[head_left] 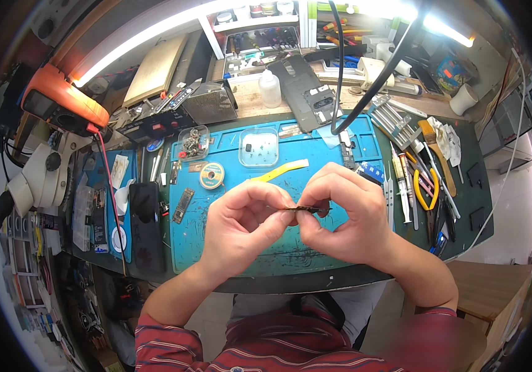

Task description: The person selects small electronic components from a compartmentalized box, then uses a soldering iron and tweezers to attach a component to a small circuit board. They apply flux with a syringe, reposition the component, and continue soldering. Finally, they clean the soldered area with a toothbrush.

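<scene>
Above the middle of a blue work mat, both my hands meet at the fingertips. Between them is a small, thin dark part, seen almost edge-on, so its kind is unclear. My left hand pinches its left end between thumb and forefinger. Its right end is gripped the same way by my right hand. Just beyond the fingers lies a yellow strip, partly hidden by my left hand. A spool of thin wire rests on the mat beyond my left hand.
Behind the mat's middle stands a clear plastic box with small dark pieces. Yellow-handled pliers, syringes and tweezers lie at the right. An orange multimeter hangs at the left, its red lead trailing down. A black lamp arm slants overhead.
</scene>
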The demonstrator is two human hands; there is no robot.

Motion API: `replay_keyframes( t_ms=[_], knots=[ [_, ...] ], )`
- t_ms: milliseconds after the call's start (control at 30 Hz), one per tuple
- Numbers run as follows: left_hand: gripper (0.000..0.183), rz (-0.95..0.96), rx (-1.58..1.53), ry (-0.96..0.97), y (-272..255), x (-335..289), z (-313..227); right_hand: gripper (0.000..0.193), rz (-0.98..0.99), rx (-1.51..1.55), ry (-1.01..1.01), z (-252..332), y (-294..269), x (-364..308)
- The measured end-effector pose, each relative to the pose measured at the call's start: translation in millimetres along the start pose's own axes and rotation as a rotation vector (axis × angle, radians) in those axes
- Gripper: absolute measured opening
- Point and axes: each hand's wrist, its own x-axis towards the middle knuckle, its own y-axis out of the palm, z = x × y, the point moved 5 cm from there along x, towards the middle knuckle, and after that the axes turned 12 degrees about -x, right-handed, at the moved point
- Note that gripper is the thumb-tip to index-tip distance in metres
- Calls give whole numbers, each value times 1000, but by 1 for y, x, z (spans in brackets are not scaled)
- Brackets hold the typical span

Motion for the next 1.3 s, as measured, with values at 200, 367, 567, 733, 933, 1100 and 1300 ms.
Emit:
replay_keyframes(
  t_ms=[200, 367, 567, 733, 933, 1100, 1300],
  knots=[
    [17, 2, 8, 5, 0, 0, 1, 18, 18, 12, 23, 0, 1, -1],
    [15, -80, -50, -69, -3, -1, 2, 17, 72, 132, 120, -8, 6, -2],
    [16, -92, -36, -32, -4, -2, 1, 17, 81, 225, 191, -13, 9, -4],
    [17, -78, -13, 10, -3, -3, 0, 17, 83, 219, 201, -14, 11, -6],
    [18, -53, 115, 72, 1, -2, -6, 17, 65, 212, 160, -13, 8, -4],
    [18, -40, 147, 104, 3, -2, -8, 18, 62, 182, 112, -11, 5, -1],
    [18, -34, 148, 113, 4, -1, -8, 18, 78, 168, 109, -10, 4, 0]
  ],
)
